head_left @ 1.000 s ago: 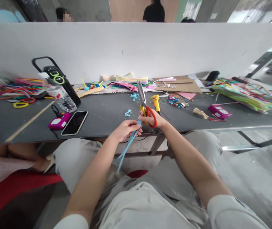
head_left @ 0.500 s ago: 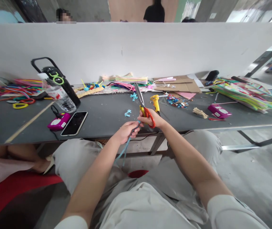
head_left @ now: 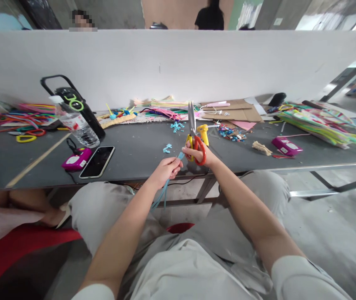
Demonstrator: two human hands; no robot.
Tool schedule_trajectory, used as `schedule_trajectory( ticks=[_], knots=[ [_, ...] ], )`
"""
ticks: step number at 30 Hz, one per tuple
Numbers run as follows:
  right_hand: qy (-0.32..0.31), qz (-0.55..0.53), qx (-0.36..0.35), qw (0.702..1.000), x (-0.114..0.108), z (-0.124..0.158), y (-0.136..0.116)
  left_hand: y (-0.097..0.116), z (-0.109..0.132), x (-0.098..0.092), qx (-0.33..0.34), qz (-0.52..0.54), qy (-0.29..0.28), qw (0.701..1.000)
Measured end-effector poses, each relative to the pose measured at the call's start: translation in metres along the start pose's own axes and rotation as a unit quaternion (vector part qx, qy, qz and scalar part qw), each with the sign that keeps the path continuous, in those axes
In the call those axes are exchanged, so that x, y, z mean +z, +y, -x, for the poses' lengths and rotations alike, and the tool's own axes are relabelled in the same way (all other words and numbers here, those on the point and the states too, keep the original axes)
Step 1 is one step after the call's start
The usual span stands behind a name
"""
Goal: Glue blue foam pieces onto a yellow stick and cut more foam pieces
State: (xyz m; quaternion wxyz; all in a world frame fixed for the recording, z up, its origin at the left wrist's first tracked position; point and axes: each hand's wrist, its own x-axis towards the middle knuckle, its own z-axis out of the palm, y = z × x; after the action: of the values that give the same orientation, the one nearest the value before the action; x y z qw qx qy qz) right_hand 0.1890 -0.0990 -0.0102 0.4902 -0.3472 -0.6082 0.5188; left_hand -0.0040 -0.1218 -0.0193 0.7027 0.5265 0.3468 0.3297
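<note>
Scissors point(head_left: 191, 121) pointed toward the table's point(head_left: 134, 154) far edge, clasped in your right hand point(head_left: 208, 156); by the near edge, your left hand point(head_left: 165, 171) pinched blue strips point(head_left: 164, 193).

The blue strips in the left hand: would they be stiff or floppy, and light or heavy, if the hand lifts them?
The blue strips are probably light, being so thin. Their long ends may swing, since they dangle loosely below the left hand. The short ends likely keep their shape better, as they poke out fairly straight.
</note>
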Motion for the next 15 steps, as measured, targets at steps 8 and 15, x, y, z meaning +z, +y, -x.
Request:
schedule_trajectory(
  ticks=[8, 15],
  knots=[
    [-0.029, 0.016, 0.004, 0.999, 0.000, 0.002, 0.000, -0.002, -0.003, -0.002, 0.033, 0.023, 0.027, 0.999],
    [-0.028, 0.065, -0.015, 0.997, 0.006, 0.004, -0.010, -0.002, -0.003, 0.000, 0.017, 0.015, 0.027, 0.999]
  ],
)
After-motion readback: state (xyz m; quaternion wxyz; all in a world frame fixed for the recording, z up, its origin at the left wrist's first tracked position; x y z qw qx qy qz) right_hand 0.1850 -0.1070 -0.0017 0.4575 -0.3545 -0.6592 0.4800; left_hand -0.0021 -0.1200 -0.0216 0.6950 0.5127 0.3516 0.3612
